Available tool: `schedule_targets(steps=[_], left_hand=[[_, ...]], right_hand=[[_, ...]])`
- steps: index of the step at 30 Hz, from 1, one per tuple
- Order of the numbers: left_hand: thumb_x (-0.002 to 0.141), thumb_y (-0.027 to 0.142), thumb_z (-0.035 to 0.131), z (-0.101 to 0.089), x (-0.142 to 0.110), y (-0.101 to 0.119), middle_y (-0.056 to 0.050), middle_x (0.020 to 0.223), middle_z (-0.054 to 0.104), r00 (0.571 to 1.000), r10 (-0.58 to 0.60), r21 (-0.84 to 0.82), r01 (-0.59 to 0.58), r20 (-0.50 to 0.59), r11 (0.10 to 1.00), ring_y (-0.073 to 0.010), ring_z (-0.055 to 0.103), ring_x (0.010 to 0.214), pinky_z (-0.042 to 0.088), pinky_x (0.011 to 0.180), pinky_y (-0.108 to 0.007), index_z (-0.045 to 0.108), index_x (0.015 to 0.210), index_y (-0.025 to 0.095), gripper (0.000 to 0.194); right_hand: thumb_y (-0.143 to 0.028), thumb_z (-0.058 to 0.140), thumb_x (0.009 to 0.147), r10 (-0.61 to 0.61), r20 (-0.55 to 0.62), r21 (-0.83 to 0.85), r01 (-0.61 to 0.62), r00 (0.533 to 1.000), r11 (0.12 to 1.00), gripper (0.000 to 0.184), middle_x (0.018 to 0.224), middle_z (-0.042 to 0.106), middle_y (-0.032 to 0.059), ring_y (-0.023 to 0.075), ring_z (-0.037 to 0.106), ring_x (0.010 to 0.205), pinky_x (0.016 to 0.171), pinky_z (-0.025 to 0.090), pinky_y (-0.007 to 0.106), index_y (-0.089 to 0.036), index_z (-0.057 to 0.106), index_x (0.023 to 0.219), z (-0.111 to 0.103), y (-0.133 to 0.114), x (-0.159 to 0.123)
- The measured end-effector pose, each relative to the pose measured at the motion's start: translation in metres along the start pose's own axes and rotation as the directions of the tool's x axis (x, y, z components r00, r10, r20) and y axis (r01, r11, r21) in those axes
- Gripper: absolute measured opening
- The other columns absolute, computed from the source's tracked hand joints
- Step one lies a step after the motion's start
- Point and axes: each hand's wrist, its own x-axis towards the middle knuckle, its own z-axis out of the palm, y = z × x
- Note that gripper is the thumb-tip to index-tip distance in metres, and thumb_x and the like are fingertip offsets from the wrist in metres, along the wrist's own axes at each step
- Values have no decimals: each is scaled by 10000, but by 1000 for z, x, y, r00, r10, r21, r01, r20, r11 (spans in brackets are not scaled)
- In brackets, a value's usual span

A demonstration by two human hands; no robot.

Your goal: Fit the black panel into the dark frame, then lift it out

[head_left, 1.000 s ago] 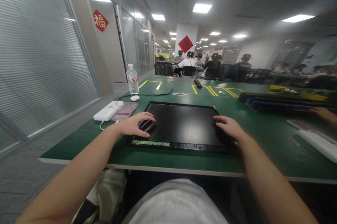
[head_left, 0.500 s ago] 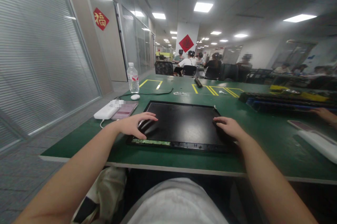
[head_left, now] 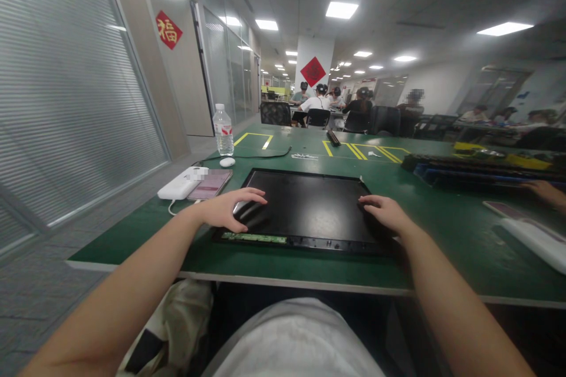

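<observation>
A black LCD screen panel (head_left: 309, 206) lies flat on the green table in front of me, its dark face up. Along its near edge runs a black frame with a thin green circuit board (head_left: 254, 238) at the left end. My left hand (head_left: 232, 209) rests over the panel's left edge, thumb and fingers spread wide apart. At the right edge, my right hand (head_left: 385, 213) lies with its fingertips on the rim and the thumb a little apart. Neither hand is closed round the panel. The far side of the right fingers is hidden.
Left of the panel are a white power bank (head_left: 177, 183), a phone (head_left: 211, 183), a small white case (head_left: 227, 162) and a water bottle (head_left: 223, 132). Yellow tape marks the far table (head_left: 283, 140). Another person's hand (head_left: 546, 191) is at the right, by dark parts (head_left: 469, 173).
</observation>
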Motion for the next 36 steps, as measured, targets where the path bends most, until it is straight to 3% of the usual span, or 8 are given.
schedule_targets(steps=[5, 10, 12, 17, 23, 27, 30, 36], left_hand=[[762, 465, 740, -2, 0, 7, -117, 1519, 490, 988, -148, -20, 147, -36, 989, -327, 470, 1386, 338, 1162, -443, 649, 1290, 254, 576], [815, 551, 597, 4, 4, -9, -184, 1448, 544, 922, -316, 65, 338, -226, 939, -337, 497, 1356, 344, 1160, -461, 648, 1281, 163, 608], [829, 515, 543, 6, 6, -16, -197, 1415, 581, 888, -376, 106, 414, -265, 904, -336, 517, 1337, 351, 1155, -461, 621, 1313, 125, 627], [868, 417, 436, 9, 8, -20, -154, 1452, 582, 845, -492, 110, 521, -210, 847, -308, 541, 1335, 374, 1141, -413, 572, 1400, 121, 624], [816, 279, 447, 9, 9, -23, -99, 1468, 577, 799, -557, 33, 577, -227, 816, -280, 533, 1351, 360, 1150, -381, 590, 1398, 163, 610], [713, 218, 541, 9, 8, -27, -70, 1400, 641, 790, -536, -173, 508, -297, 844, -287, 550, 1331, 362, 1155, -421, 634, 1327, 202, 621], [682, 202, 612, 7, 9, -21, -82, 1332, 687, 754, -556, -397, 419, -349, 817, -311, 560, 1321, 398, 1129, -468, 664, 1259, 218, 580], [698, 192, 755, 6, 13, -3, -114, 1326, 685, 640, -704, -794, 235, -308, 560, -305, 693, 1128, 601, 871, -414, 673, 1164, 232, 474]], right_hand=[[-216, 622, 799, 7, -22, -7, -7, 1000, 1000, 277, 1104, 759, 33, 220, 677, 1056, 990, 468, 328, -242, 787, 1019, -1, -3, 0], [-200, 604, 785, 93, -164, -43, -102, 982, 994, 291, 1034, 759, 50, 211, 678, 954, 914, 487, 315, -230, 785, 1011, -5, -1, 1], [-184, 598, 770, 150, -211, -44, -162, 966, 986, 301, 1050, 753, 67, 217, 673, 965, 897, 487, 315, -212, 779, 1009, -6, 4, 3], [-202, 611, 761, 328, -190, -56, -344, 925, 937, 347, 983, 747, 86, 221, 671, 860, 759, 488, 306, -179, 751, 1077, -8, 11, 6], [-187, 603, 767, 300, -156, -80, -314, 941, 946, 379, 912, 729, 55, 186, 646, 770, 674, 444, 277, -191, 727, 1125, -5, 9, 6], [-193, 598, 763, 283, -175, -78, -300, 943, 951, 365, 919, 728, 53, 181, 641, 762, 671, 442, 275, -195, 728, 1104, -5, 9, 4], [-211, 609, 751, 256, -188, -86, -275, 948, 958, 341, 899, 728, 49, 188, 645, 767, 662, 446, 278, -204, 738, 1066, -4, 12, 5], [-214, 626, 733, 244, -210, -79, -265, 947, 961, 296, 838, 732, 33, 177, 644, 726, 624, 441, 268, -222, 753, 1000, -2, 16, 6]])
